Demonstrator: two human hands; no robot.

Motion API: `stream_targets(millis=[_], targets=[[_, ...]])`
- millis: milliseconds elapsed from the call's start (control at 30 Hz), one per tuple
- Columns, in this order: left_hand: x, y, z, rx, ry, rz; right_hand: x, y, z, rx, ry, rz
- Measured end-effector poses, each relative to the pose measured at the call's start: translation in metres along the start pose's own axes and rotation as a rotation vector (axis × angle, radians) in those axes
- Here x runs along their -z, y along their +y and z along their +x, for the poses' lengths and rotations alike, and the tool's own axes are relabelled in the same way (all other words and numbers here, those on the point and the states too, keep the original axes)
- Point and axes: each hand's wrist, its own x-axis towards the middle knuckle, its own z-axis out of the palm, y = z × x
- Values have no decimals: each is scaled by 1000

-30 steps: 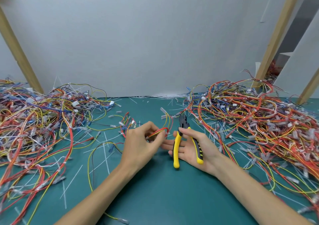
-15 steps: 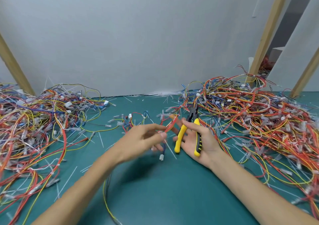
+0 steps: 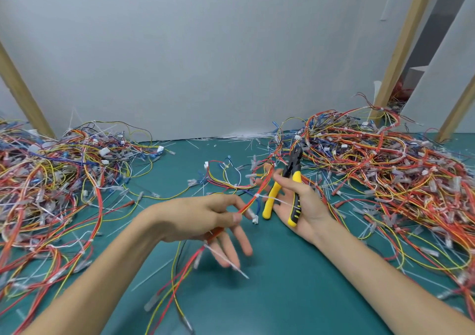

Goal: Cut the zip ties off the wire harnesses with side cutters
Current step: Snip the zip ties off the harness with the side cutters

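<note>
Over teal counter (image 3: 282, 298), left hand (image 3: 203, 219) fingers (image 3: 235, 217) pinch a harness (image 3: 264, 180) taut to present its zip tie (image 3: 256, 196) beside right hand (image 3: 305, 206), whose fingers grip cutters (image 3: 293, 171) ready.

Lighting bright, even, diffuse; soft shadow lay on counter (image 3: 282, 296) under left hand (image 3: 203, 216). Left fingers (image 3: 226, 251) motion-blurred. Wide-angle distortion splayed the wooden posts (image 3: 25, 98) at edges.

left hand (image 3: 203, 217) motion-blurred, harness piles (image 3: 385, 170) edge-cropped

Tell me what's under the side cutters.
The right hand, palm up, lies under the side cutters, thumb over the handles. The table beneath that hand is hidden.
</note>
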Motion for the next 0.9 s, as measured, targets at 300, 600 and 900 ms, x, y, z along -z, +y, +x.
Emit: stream_targets(millis=[300, 600, 900], targets=[[-1, -13, 20, -127, 249, 242, 2, -1, 0, -22, -20, -52], [-10, -28, 45, -268, 561, 249, 2, 1, 3, -16, -30, -171], [-17, -20, 41, -148, 395, -34, 1, 9, 1, 149, -5, -379]])
